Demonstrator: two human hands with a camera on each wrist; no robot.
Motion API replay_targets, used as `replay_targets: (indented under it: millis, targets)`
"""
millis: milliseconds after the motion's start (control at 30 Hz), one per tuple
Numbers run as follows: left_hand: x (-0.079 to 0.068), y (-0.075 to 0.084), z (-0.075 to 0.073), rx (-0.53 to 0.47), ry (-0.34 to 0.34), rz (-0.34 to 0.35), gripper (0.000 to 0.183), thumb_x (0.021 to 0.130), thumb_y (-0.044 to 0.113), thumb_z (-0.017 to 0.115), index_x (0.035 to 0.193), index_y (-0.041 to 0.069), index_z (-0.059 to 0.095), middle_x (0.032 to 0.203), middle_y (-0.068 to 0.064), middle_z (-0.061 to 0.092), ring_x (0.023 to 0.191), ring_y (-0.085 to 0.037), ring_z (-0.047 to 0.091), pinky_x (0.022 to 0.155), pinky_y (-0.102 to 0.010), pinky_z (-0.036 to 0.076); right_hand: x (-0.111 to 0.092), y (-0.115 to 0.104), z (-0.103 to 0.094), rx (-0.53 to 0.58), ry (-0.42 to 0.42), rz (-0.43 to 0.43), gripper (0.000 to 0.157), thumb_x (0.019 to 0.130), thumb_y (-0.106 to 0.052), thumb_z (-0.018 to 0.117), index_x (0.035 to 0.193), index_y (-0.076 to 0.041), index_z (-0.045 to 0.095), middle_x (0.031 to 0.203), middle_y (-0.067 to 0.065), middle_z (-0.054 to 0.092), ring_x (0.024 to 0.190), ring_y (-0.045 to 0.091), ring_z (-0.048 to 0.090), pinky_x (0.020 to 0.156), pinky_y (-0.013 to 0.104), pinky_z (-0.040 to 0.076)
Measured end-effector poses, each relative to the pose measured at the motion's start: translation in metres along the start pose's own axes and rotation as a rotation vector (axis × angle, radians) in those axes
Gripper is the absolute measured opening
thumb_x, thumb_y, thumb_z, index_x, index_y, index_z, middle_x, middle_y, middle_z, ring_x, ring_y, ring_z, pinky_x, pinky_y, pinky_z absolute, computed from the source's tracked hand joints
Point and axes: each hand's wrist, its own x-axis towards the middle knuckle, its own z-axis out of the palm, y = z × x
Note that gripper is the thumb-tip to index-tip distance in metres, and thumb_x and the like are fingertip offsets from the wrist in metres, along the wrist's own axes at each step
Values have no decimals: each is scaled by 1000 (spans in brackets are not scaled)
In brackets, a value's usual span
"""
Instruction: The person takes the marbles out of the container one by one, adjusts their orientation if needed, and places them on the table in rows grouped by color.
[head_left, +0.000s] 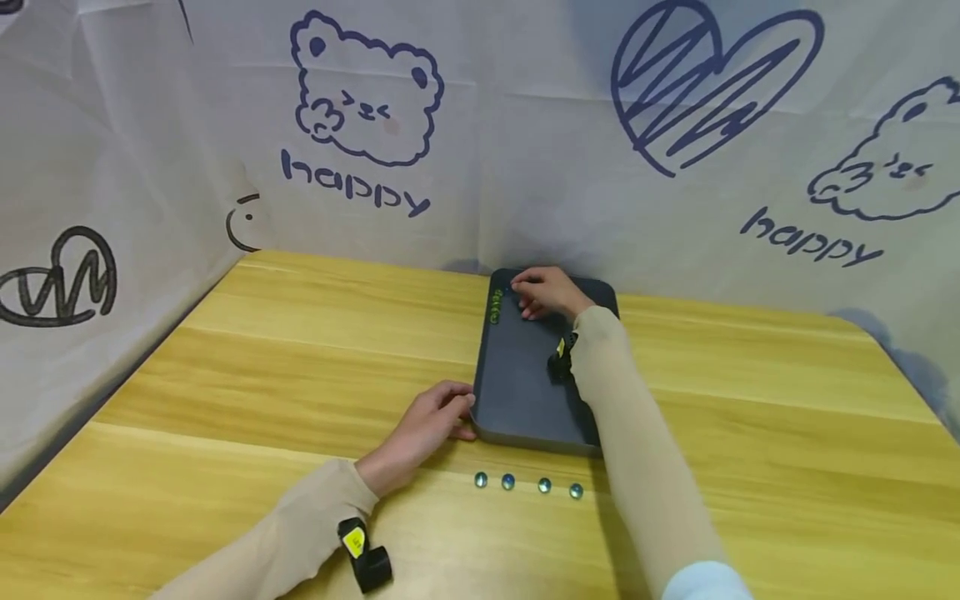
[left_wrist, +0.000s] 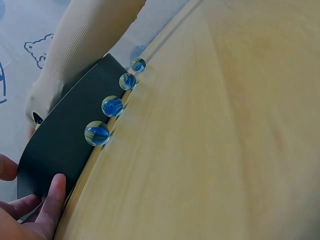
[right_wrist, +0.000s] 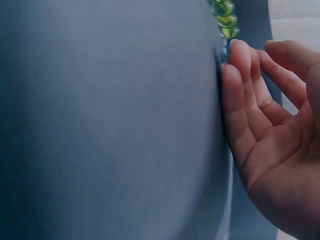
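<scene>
My right hand [head_left: 551, 293] reaches over the far end of a dark grey tray [head_left: 525, 383], fingers loosely bent. In the right wrist view its fingertips [right_wrist: 231, 80] are right beside a small blue marble [right_wrist: 226, 49], which they partly hide. Green-yellow marbles [head_left: 495, 307] lie in a row along the tray's left wall; the blue one is at the row's far end. At the tray's near left corner my left hand [head_left: 427, 425] touches the rim and side, with fairly straight fingers [left_wrist: 58, 186] against the outer wall.
Several clear marbles with blue swirls [head_left: 508, 482] stand spaced in a line on the wooden table [head_left: 300, 375], just in front of the tray. White cloth [head_left: 540, 167] with drawings hangs behind the table and on the left. Each wrist bears a small black camera [head_left: 367, 558].
</scene>
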Motion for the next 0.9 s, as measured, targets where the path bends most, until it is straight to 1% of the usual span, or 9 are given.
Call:
replay_targets:
  millis: [167, 367, 500, 700, 900]
  targets:
    - [0, 2, 0, 3, 2, 11, 32, 99, 9, 47, 124, -9, 54, 107, -20, 59, 85, -20, 60, 74, -33, 58, 1, 1, 3, -17, 8, -29, 36, 102, -17, 50, 133, -2, 57, 78, 9, 61, 60, 14, 60, 59, 28, 56]
    - [-1, 1, 1, -4, 0, 7, 31, 99, 9, 47, 124, -9, 55, 107, -20, 59, 83, -19, 61, 74, -33, 58, 4, 2, 5, -85, -4, -20, 34, 101, -15, 50, 132, -2, 58, 77, 7, 61, 58, 12, 58, 57, 26, 56]
    - [-1, 0, 1, -3, 8, 1, 31, 99, 9, 48, 123, -9, 55, 107, -19, 60, 83, -19, 61, 73, -33, 58, 5, 4, 7, -141, -5, -37, 33, 101, -15, 53, 130, -2, 59, 82, 10, 62, 60, 13, 58, 60, 28, 56]
    - [-2, 0, 0, -7, -3, 1, 32, 100, 10, 47, 125, -8, 54, 110, -20, 59, 86, -21, 61, 74, -33, 58, 6, 1, 13, -251, 23, -42, 28, 97, -13, 58, 123, -2, 64, 93, 14, 65, 61, 14, 58, 63, 30, 57]
    - [-2, 0, 0, -8, -2, 0, 32, 100, 10, 48, 125, -8, 54, 110, -20, 59, 87, -21, 61, 74, -33, 58, 8, 3, 14, -268, 34, -42, 26, 96, -13, 61, 119, -1, 65, 91, 13, 65, 62, 14, 58, 63, 29, 56]
